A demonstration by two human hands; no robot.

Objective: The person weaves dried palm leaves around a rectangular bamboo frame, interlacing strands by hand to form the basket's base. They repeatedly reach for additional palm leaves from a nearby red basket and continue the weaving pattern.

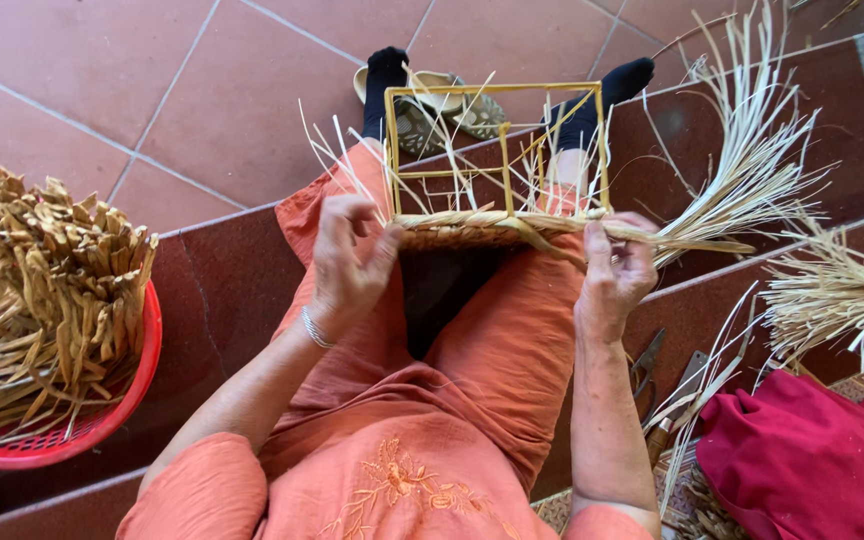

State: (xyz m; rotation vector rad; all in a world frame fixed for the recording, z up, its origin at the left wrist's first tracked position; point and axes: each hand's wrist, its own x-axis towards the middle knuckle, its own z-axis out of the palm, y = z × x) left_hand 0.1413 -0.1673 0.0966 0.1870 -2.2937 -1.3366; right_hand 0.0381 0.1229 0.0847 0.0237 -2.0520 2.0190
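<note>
- I hold a yellow wire frame [497,150] on my lap, its open box shape pointing away from me toward my feet; a woven band of pale fibre [492,228] runs along its near edge.
- My left hand [350,262] is closed on the left end of the woven band, thumb and fingers pinching it at the frame's near left corner.
- My right hand [614,272] grips a bundle of loose fibre strands [742,170] where they leave the band at the right corner; the strands fan out up and to the right.
- Judgement: weaving along the near edge is the step in hand. To do it well, I should keep the left pinch firm so the finished weave does not slacken, and draw the working strands taut and level with the right hand before laying them against the frame.
- Judgement: the strands look stiff and splayed, so gathering them close to the band should prevent stray ends slipping out.
- Pose: both forearms angle inward, wrists raised above my thighs, palms facing each other across the frame. A bangle [314,328] sits on the left wrist.
- Surroundings: a red basket [112,415] of dried strips stands at my left; scissors [645,362] and a red cloth [802,460] lie at my right, more fibre [842,295] beyond.
</note>
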